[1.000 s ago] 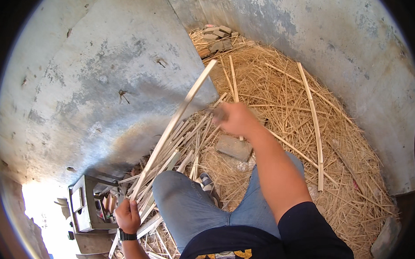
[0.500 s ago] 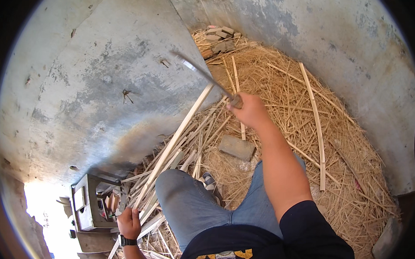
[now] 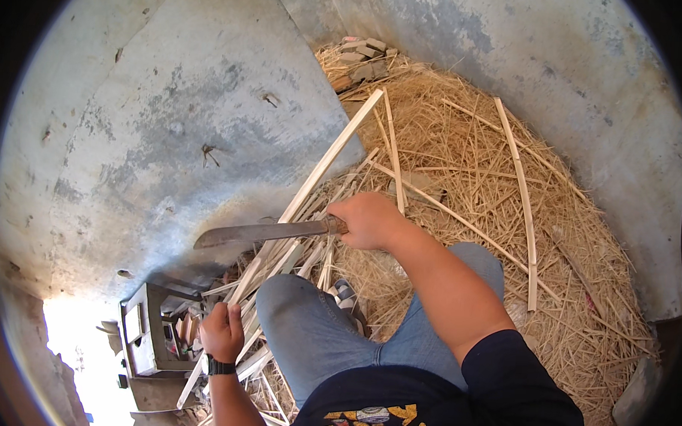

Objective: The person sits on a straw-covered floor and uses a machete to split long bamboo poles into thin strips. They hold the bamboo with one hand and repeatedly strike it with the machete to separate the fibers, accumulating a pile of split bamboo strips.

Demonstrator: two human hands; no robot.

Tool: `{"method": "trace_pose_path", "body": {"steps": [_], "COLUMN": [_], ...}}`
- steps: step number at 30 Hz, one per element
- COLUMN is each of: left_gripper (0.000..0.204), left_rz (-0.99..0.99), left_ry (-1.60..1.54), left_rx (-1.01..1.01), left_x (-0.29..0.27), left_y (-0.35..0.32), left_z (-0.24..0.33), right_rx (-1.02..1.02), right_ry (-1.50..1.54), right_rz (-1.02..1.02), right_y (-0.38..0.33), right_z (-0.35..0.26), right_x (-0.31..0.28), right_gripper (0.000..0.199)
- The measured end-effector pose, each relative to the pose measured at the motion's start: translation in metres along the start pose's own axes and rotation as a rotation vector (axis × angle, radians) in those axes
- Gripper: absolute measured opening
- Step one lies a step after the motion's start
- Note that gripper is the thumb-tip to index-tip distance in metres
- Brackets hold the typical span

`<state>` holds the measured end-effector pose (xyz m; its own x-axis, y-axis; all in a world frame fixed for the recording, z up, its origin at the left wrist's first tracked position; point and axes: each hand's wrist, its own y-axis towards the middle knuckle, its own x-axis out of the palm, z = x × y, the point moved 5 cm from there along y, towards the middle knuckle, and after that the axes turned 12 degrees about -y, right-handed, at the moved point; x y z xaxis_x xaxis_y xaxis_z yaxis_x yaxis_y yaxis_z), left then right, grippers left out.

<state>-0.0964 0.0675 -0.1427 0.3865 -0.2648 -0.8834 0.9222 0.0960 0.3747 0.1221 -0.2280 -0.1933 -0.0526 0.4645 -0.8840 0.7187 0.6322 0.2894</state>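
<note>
Strip point(image 3: 320, 175) in left grip point(image 3: 223, 333); knife point(image 3: 273, 233) in right point(image 3: 369, 220).

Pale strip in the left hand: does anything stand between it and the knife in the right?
Nothing visible does. The knife in the right hand crosses directly over the pale strip in this view, beyond the left hand. Whether they touch, I cannot tell.

Prob. a rough workshop or shed: bare, stained walls point(image 3: 156, 116) w/ patchy paint, floor covered in straw-like shavings point(image 3: 469, 191), a heap of split strips point(image 3: 307, 266) (wood or bamboo, can't tell), loose bricks point(image 3: 361, 52) at the far end, a worn box-like cabinet point(image 3: 150, 349) w/ odds & ends, bright opening point(image 3: 88, 354) at l., plus a long hand-held knife point(image 3: 273, 232).
</note>
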Motion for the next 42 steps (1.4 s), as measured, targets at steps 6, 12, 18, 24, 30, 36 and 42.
{"method": "trace_pose_path", "body": {"steps": [6, 12, 18, 24, 30, 36, 42], "left_gripper": [0.04, 0.042, 0.04, 0.042, 0.04, 0.039, 0.034], "left_rz": [0.052, 0.072, 0.075, 0.059, 0.031, 0.023, 0.012], "left_ry": [-0.049, -0.17, -0.228, -0.218, -0.253, -0.283, -0.321], "left_rx": [-0.003, -0.005, 0.023, -0.097, -0.055, -0.023, 0.007], "left_x": [0.006, 0.025, 0.016, 0.015, 0.027, 0.021, 0.021], "left_y": [0.008, 0.019, 0.024, 0.024, 0.041, 0.039, 0.032], "left_z": [0.002, 0.019, 0.026, 0.02, 0.044, 0.052, 0.05], "right_rx": [0.277, 0.203, -0.042, 0.231, 0.02, -0.023, -0.07], "right_ry": [0.267, 0.349, 0.099, 0.193, 0.072, 0.062, 0.076], "right_rz": [0.094, -0.058, -0.232, 0.13, 0.16, 0.249, 0.364], "right_y": [0.0, 0.003, 0.007, 0.005, 0.003, -0.004, -0.006], "right_z": [0.052, 0.004, -0.039, 0.03, -0.008, -0.003, -0.007], "right_x": [-0.014, 0.009, 0.007, -0.003, -0.001, -0.022, -0.029], "right_gripper": [0.025, 0.023, 0.021, 0.025, 0.02, 0.018, 0.017]}}
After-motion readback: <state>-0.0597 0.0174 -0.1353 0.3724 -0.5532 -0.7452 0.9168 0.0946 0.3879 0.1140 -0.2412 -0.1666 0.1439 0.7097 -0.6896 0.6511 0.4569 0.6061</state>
